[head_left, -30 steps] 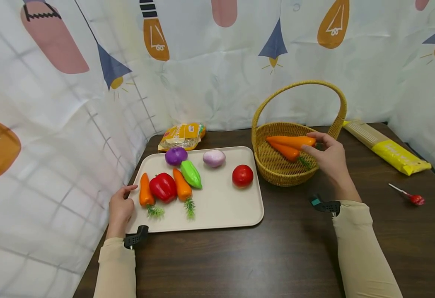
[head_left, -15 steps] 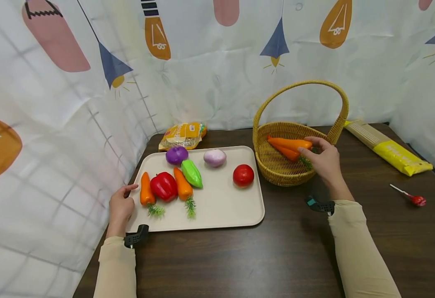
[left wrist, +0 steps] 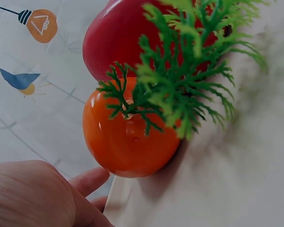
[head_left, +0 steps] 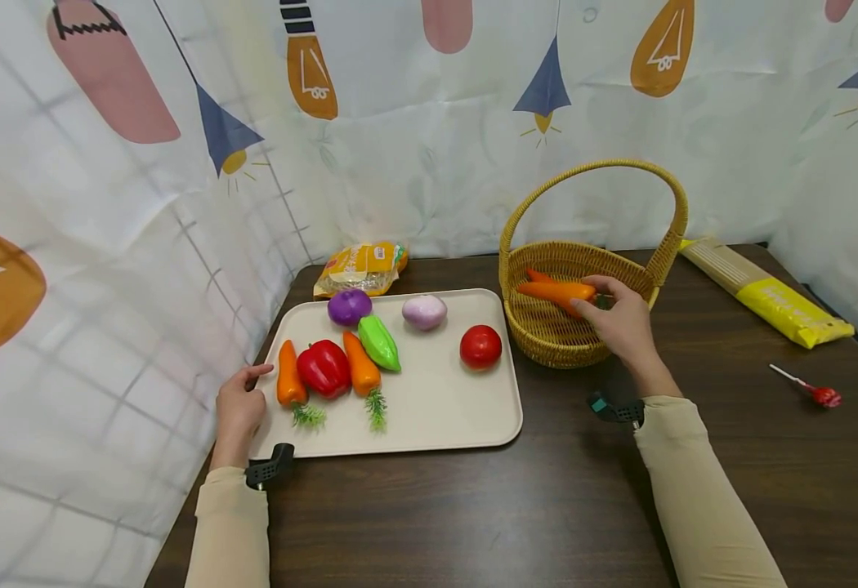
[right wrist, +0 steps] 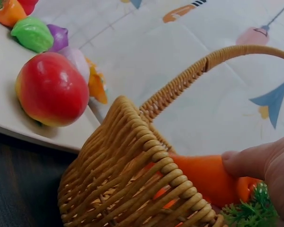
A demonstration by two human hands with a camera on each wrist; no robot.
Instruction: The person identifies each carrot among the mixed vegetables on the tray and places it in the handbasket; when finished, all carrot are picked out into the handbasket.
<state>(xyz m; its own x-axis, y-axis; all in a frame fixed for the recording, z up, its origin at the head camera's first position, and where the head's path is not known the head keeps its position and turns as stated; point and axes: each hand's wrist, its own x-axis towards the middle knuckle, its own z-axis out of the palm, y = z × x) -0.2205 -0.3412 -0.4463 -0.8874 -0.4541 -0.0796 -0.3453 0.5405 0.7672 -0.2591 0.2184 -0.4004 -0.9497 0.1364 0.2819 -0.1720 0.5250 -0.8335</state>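
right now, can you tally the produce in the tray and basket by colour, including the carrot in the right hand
Orange: 4 carrots, 1 of them in the right hand
Red: 2, bell pepper and round fruit
Green: 1, ridged piece
Deep purple: 1, round piece
Pale lilac: 1, oval piece
Total: 9 visible

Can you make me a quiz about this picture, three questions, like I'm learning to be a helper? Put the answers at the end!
1. Which thing does the right hand pinch? A) the purple vegetable; B) a carrot; C) the green vegetable.
2. True or false: the lollipop lies outside the basket.
3. What lies between the two tray carrots?

Key: 1. B. 2. True; it lies on the dark table. 3. The red pepper.
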